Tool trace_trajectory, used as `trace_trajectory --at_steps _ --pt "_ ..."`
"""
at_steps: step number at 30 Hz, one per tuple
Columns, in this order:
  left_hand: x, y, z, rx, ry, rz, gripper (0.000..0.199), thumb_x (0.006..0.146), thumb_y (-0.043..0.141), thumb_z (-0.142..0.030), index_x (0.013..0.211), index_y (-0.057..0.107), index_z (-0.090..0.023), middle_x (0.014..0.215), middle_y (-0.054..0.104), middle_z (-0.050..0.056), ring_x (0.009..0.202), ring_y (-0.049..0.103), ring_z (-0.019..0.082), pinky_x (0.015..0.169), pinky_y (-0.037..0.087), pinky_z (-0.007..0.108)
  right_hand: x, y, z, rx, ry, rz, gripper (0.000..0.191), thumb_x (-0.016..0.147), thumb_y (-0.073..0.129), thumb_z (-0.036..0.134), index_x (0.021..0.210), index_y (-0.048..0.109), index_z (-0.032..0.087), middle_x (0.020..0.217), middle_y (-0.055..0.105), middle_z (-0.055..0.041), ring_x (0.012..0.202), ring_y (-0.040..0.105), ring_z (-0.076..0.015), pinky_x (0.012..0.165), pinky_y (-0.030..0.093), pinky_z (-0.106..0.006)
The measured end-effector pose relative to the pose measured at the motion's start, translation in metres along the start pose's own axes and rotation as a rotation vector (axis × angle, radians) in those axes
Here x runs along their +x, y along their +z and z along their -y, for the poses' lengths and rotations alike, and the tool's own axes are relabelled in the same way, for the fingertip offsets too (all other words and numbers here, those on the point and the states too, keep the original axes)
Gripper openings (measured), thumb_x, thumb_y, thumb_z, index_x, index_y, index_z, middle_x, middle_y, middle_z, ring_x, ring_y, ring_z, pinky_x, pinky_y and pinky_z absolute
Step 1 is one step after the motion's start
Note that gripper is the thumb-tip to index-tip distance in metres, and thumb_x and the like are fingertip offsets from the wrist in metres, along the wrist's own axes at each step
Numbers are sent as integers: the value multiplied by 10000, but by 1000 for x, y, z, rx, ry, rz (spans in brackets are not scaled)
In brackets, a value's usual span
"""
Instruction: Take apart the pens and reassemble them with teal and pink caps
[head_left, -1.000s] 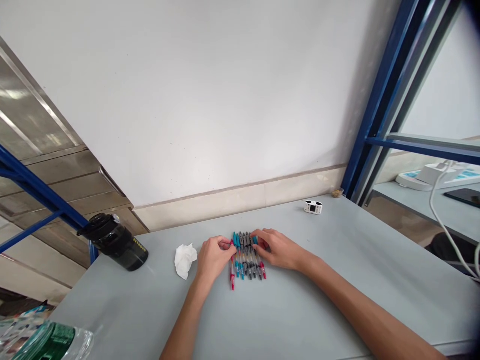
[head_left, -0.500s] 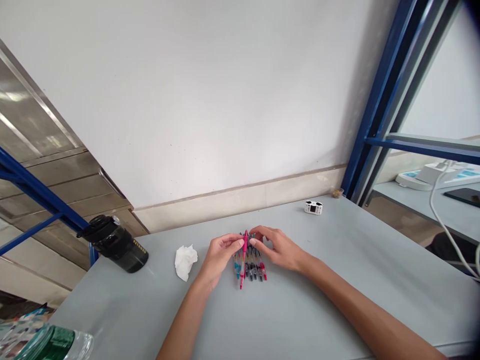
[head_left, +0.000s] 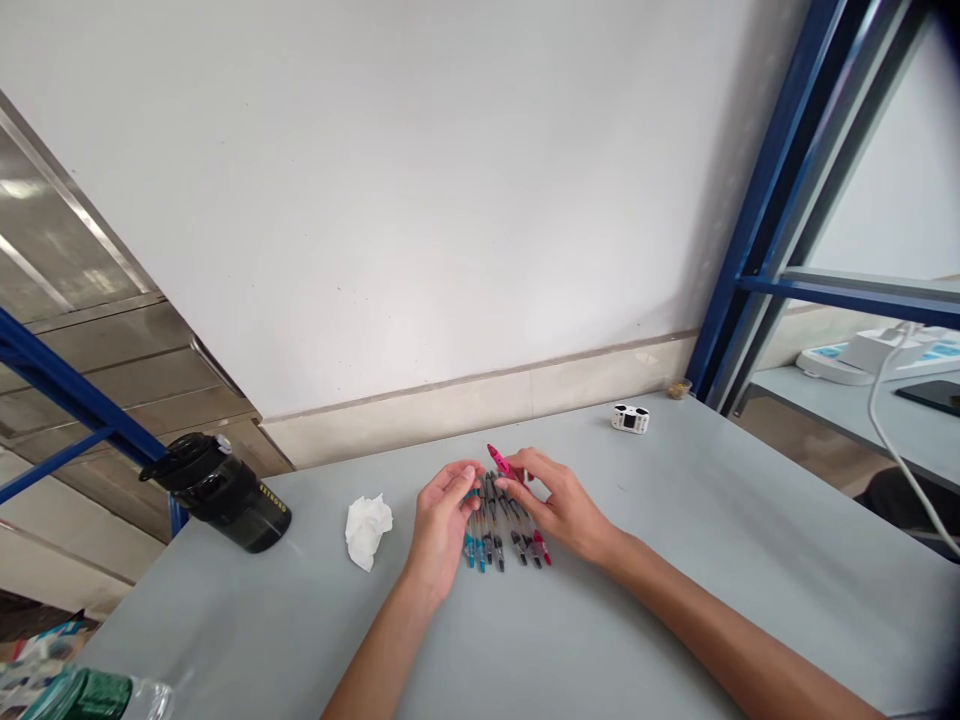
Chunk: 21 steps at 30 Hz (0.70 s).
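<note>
A pink pen [head_left: 498,459] is pinched in my right hand [head_left: 559,500], its pointed end tilted up and to the left. Beneath the fingers, several pens lie side by side on the table. Teal pens [head_left: 481,556] are at the left of the row, black pens [head_left: 499,553] in the middle, and another pink pen [head_left: 543,548] at the right end. My left hand [head_left: 441,510] hovers at the row's left side, fingers loosely curled and apart, close to the teal pens; it appears to hold nothing. The hands cover the upper parts of some pens.
A crumpled white tissue [head_left: 368,530] lies left of my hands, with a black bottle [head_left: 225,495] beyond it. A small white device [head_left: 630,419] sits at the back right, near a small clear container [head_left: 679,388]. A green-and-clear object [head_left: 97,695] shows at bottom left.
The upright pink pen between both hands has tilted left and is now in my right hand alone. My left hand has come off it. The pens in the row look more spread out.
</note>
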<state>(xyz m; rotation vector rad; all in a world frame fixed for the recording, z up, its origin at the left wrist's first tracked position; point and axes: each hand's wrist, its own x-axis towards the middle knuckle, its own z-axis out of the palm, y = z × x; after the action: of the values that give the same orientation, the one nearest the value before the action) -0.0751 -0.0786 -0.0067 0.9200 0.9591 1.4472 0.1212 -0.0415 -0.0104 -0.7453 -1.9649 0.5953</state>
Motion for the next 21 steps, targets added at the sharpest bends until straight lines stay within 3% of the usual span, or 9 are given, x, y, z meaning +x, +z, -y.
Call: trace_trajectory --at_steps 4,9,16,21 --pt "3 -3 -1 -159 -86 -83 275 817 909 -381 957 776 -186 1104 687 76 958 607 163 768 496 252 4 -11 -6 -156 -221 -221 117 1113 593 255 1181 688 247 947 664 -61 876 573 -229 777 494 -380" --pt "5 -5 -1 -221 -103 -93 268 791 924 -343 931 766 -179 1031 654 63 917 589 155 742 480 244 7 -20 -2 -225 -299 -297 222 1085 615 146 1244 702 275 1002 667 -71 891 573 -231 773 495 -389" --pt "2 -1 0 -176 -106 -74 298 775 939 -369 901 750 -177 995 623 53 910 569 154 738 472 245 6 -18 -10 -230 -244 -267 148 1096 609 205 1195 700 268 1019 621 -72 886 591 -221 778 515 -376" --pt "0 1 -1 -66 -42 1 319 834 920 -381 1070 784 -214 996 627 25 881 549 133 759 455 245 2 -11 -17 -264 -157 -99 167 1128 560 305 1149 716 251 1059 593 -85 822 578 -192 728 509 -350"
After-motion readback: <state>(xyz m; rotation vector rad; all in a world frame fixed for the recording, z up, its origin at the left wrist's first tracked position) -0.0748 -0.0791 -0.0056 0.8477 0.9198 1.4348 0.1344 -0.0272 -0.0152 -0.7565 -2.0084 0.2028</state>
